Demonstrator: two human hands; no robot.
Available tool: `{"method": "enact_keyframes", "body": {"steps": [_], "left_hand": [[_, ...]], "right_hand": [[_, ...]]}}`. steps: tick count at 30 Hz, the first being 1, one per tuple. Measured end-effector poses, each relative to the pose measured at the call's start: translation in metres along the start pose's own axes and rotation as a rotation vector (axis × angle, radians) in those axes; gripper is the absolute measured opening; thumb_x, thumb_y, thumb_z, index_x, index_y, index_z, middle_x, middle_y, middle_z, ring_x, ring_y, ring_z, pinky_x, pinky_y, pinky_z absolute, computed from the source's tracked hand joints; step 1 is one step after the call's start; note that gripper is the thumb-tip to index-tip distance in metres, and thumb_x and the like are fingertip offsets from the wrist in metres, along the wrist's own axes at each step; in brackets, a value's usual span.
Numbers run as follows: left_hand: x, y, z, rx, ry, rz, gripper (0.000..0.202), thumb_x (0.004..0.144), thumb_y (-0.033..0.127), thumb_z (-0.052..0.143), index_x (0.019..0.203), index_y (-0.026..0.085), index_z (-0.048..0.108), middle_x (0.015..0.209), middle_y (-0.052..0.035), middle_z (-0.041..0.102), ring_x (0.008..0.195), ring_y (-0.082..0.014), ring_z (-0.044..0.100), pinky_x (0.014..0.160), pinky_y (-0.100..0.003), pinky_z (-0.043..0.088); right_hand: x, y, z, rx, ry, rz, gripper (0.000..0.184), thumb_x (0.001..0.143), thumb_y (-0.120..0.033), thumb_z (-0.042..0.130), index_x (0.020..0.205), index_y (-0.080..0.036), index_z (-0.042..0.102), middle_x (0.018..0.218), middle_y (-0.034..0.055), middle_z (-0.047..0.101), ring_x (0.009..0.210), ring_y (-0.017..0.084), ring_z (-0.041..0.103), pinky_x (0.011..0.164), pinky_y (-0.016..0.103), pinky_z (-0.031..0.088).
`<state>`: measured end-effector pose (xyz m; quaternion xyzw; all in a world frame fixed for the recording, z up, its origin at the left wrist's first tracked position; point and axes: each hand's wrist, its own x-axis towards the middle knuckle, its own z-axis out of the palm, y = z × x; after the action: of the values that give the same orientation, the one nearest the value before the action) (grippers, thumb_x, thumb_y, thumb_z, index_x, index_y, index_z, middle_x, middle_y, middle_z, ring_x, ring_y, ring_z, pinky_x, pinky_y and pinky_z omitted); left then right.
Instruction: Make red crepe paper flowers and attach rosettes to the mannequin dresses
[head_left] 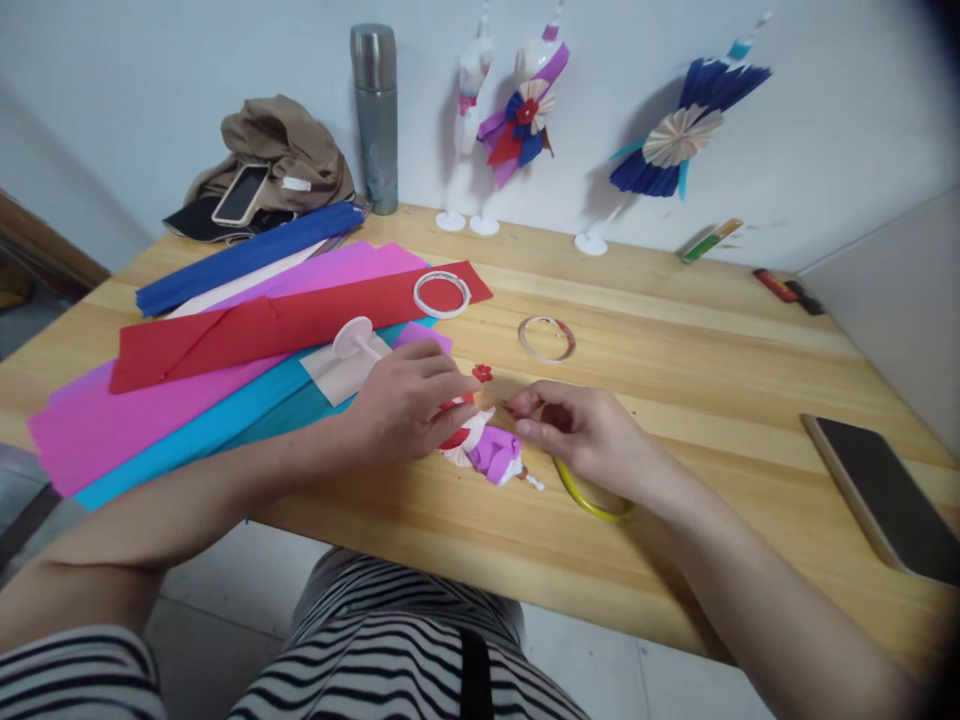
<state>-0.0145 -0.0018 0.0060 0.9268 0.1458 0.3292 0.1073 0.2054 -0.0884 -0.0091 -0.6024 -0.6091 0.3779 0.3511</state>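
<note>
My left hand is closed around a miniature dress form lying tilted just above the table. It is dressed in purple, red and cream paper, and its round white base sticks out behind the hand. Thumb and fingertips of my right hand are pinched together beside the form's waist; what is between them is too small to make out. Close to the fingers of both hands is a small red flower. A yellow ring-shaped roll shows partly from under my right hand.
Folded paper in red, blue, pink and teal spreads over the left. Two tape rings, one white, lie mid-table. Behind are a flask and three dress forms, one in dark blue. A phone lies right.
</note>
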Motion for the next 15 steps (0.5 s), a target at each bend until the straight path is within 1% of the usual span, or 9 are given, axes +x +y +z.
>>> {"method": "enact_keyframes", "body": {"steps": [3, 5, 7, 9, 11, 13, 15], "left_hand": [[-0.005, -0.002, 0.005, 0.079, -0.063, 0.089, 0.018, 0.089, 0.027, 0.055, 0.079, 0.017, 0.066, 0.079, -0.0049, 0.070, 0.076, -0.0163, 0.055, 0.076, -0.031, 0.046], [-0.009, -0.003, 0.007, 0.157, -0.103, 0.137, 0.018, 0.090, 0.028, 0.055, 0.080, 0.017, 0.066, 0.081, -0.0052, 0.069, 0.081, -0.0182, 0.054, 0.080, -0.034, 0.045], [-0.012, -0.003, 0.007, 0.214, -0.143, 0.157, 0.017, 0.091, 0.027, 0.054, 0.083, 0.017, 0.065, 0.083, -0.0051, 0.068, 0.085, -0.0193, 0.054, 0.082, -0.035, 0.044], [-0.014, -0.002, 0.006, 0.230, -0.156, 0.163, 0.016, 0.092, 0.027, 0.054, 0.082, 0.018, 0.064, 0.082, -0.0047, 0.067, 0.086, -0.0191, 0.053, 0.083, -0.035, 0.044], [-0.015, -0.002, 0.005, 0.222, -0.144, 0.168, 0.015, 0.092, 0.026, 0.054, 0.082, 0.019, 0.063, 0.082, -0.0044, 0.066, 0.087, -0.0188, 0.053, 0.084, -0.035, 0.044], [-0.016, -0.001, 0.004, 0.211, -0.130, 0.168, 0.013, 0.091, 0.026, 0.055, 0.083, 0.019, 0.062, 0.084, -0.0045, 0.066, 0.089, -0.0192, 0.053, 0.084, -0.035, 0.045], [-0.018, 0.000, 0.003, 0.194, -0.119, 0.162, 0.011, 0.091, 0.026, 0.056, 0.085, 0.019, 0.062, 0.087, -0.0049, 0.066, 0.093, -0.0198, 0.054, 0.086, -0.036, 0.045]], "right_hand": [[0.011, -0.005, 0.008, -0.160, -0.053, -0.088, 0.014, 0.077, -0.031, 0.069, 0.084, -0.018, 0.067, 0.069, 0.0005, 0.058, 0.058, 0.013, 0.049, 0.053, 0.026, 0.039], [0.017, -0.006, 0.013, -0.180, -0.072, -0.114, 0.014, 0.078, -0.031, 0.067, 0.074, -0.017, 0.065, 0.068, 0.0011, 0.056, 0.058, 0.013, 0.048, 0.053, 0.026, 0.038], [0.019, -0.004, 0.015, -0.149, -0.081, -0.107, 0.022, 0.081, -0.031, 0.064, 0.065, -0.017, 0.061, 0.065, 0.0009, 0.054, 0.056, 0.012, 0.047, 0.052, 0.026, 0.036], [0.017, -0.003, 0.013, -0.101, -0.076, -0.085, 0.024, 0.083, -0.032, 0.063, 0.064, -0.017, 0.061, 0.064, 0.0010, 0.055, 0.056, 0.012, 0.047, 0.052, 0.026, 0.036], [0.011, -0.004, 0.008, -0.067, -0.075, -0.090, 0.023, 0.084, -0.033, 0.063, 0.068, -0.016, 0.063, 0.066, 0.0021, 0.057, 0.057, 0.013, 0.049, 0.053, 0.026, 0.038], [0.005, -0.009, 0.002, -0.056, -0.113, -0.149, 0.023, 0.086, -0.032, 0.063, 0.069, -0.016, 0.065, 0.068, 0.0030, 0.058, 0.059, 0.013, 0.051, 0.053, 0.026, 0.039], [0.000, -0.014, -0.002, -0.056, -0.204, -0.260, 0.020, 0.088, -0.028, 0.062, 0.072, -0.016, 0.067, 0.068, 0.0028, 0.058, 0.059, 0.012, 0.051, 0.053, 0.025, 0.039]]}}
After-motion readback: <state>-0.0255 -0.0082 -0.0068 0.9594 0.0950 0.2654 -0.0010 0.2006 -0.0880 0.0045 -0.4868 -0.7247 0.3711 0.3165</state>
